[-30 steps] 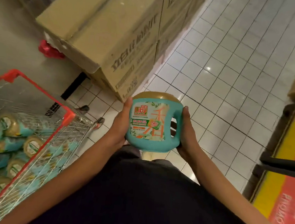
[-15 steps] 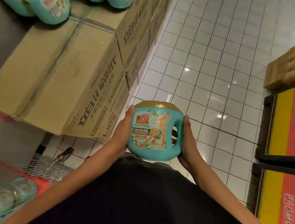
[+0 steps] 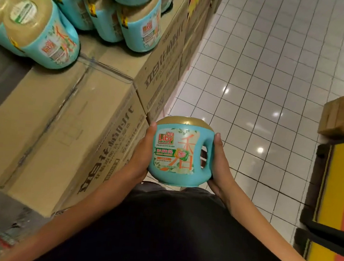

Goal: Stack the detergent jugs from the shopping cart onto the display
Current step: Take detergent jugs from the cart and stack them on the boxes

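Now the teal jug [image 3: 177, 153] is held upright just right of the cardboard boxes [image 3: 64, 122]. The left hand [image 3: 142, 159] cups its plain side and the right hand [image 3: 218, 167] wraps its handle side, thumbs laid flat. Other jugs [image 3: 51, 36] stand on top of the boxes.

Shop aisle — stacked cartons [image 3: 68, 126], promotion stands [image 3: 334, 196]

Teal detergent jug [image 3: 180, 155] with gold cap and floral label, matching teal jugs [image 3: 50, 38] on brown printed cardboard boxes [image 3: 64, 126], white tiled floor [image 3: 274, 76], yellow-and-red promotion panel [image 3: 339, 195]
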`<state>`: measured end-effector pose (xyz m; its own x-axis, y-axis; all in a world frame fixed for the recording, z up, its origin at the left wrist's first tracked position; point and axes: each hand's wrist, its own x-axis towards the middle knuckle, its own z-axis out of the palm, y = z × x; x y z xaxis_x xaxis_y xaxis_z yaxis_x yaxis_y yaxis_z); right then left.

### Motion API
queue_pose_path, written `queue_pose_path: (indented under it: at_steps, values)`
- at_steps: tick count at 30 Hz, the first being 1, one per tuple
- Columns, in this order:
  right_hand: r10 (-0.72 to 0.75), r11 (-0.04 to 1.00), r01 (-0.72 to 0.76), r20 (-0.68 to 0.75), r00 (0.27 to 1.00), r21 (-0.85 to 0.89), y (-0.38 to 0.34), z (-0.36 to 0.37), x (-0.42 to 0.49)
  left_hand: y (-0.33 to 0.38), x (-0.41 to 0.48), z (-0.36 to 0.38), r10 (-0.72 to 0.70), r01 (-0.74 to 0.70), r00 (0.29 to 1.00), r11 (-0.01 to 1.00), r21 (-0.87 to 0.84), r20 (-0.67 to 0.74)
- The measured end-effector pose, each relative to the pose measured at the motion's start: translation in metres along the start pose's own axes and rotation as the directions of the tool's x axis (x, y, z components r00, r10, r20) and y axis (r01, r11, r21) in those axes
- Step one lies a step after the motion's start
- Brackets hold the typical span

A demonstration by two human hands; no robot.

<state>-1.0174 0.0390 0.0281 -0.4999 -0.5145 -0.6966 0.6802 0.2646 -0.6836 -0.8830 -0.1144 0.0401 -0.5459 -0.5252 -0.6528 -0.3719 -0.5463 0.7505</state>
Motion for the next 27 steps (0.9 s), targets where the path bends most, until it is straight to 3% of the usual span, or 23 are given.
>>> queue_pose_path:
  at_steps: [9,15,22,27]
  values:
    - [0.098,0.958,-0.03,0.229,0.969,-0.284,-0.108,0.034,0.096,0.046,0.044,0.011,0.016,-0.08,0.961,0.972,-0.221,-0.275]
    - [0.193,0.898,0.014,0.422,0.886,-0.44,-0.14,0.093,0.143,0.063,0.055,-0.009,0.013,-0.194,0.879,0.923,-0.333,-0.477]
    - [0.288,0.833,0.093,0.57,0.77,-0.546,-0.155,0.179,0.166,0.082,0.071,-0.062,-0.01,-0.27,0.796,0.888,-0.371,-0.605]
    - [0.23,0.724,0.212,0.52,0.823,-0.656,-0.153,0.232,0.187,0.091,0.083,-0.103,0.061,-0.334,0.777,0.884,-0.327,-0.627]
